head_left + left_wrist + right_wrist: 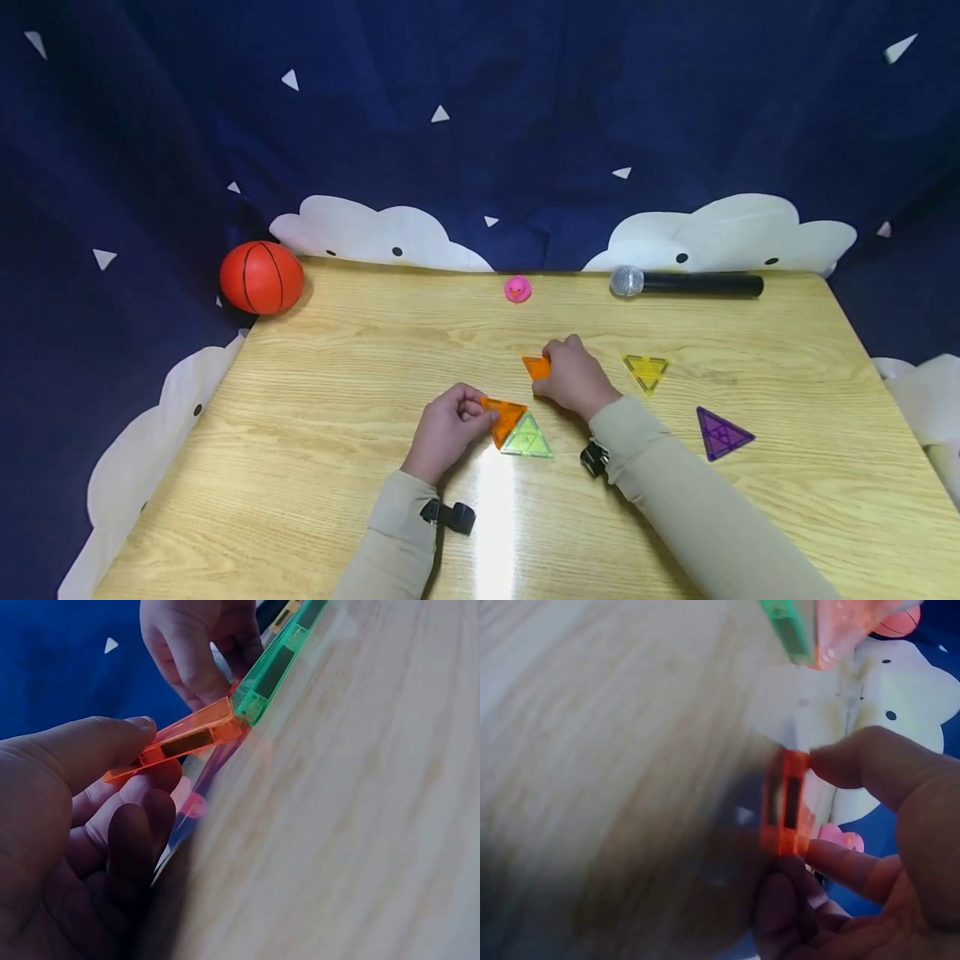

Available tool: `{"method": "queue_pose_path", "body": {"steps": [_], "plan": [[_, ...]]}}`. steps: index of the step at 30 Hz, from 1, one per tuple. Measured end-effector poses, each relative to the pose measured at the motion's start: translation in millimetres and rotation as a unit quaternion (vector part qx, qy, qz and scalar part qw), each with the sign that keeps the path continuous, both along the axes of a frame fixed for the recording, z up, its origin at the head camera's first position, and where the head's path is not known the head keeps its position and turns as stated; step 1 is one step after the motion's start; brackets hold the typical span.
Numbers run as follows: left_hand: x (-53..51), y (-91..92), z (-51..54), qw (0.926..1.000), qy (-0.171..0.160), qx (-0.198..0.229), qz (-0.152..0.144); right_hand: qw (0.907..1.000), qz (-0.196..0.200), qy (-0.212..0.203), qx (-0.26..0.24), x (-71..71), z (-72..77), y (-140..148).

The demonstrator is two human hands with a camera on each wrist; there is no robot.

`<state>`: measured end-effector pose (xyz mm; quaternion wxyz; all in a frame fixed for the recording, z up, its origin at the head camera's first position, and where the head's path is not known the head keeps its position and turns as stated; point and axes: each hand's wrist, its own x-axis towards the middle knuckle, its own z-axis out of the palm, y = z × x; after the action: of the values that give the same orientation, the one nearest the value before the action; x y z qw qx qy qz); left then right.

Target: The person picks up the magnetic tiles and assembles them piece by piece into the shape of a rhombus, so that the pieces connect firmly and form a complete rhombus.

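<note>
My left hand (444,427) pinches an orange translucent triangle tile (506,418) between thumb and fingers. That tile's edge meets a light green triangle tile (528,438) lying on the table. In the left wrist view the orange tile (196,733) is tilted, its far end touching the green tile (274,672). Farther forward, my right hand (576,379) grips a second orange triangle tile (534,367), partly hidden by the fingers. In the right wrist view, thumb and fingers hold this tile (786,802) at opposite ends, close to the tabletop.
On the wooden table (300,483), a yellow triangle tile (646,372) and a purple one (722,435) lie to the right. Along the back are a red ball (262,277), a pink rubber duck (517,288) and a microphone (690,283), before a dark blue curtain (525,100).
</note>
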<state>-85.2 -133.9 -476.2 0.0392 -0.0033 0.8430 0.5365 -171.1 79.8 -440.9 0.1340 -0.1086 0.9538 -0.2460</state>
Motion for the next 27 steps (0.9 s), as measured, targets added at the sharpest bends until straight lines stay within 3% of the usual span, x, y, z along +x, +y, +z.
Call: {"method": "queue_pose_path", "body": {"steps": [7,15,27], "plan": [[0.7,-0.3,-0.6,1.0,-0.007,0.001,0.003,0.9988,0.021,-0.043,-0.007,2.6,2.1,7.0],[-0.7,-0.7,2.6,0.9999,0.01,0.012,0.001,0.9978,0.026,-0.053,-0.031,6.0,1.2,11.7],[0.5,-0.3,1.2,0.9998,0.004,0.017,0.006,0.9952,0.01,-0.063,-0.074,33.2,-4.1,19.3]]}}
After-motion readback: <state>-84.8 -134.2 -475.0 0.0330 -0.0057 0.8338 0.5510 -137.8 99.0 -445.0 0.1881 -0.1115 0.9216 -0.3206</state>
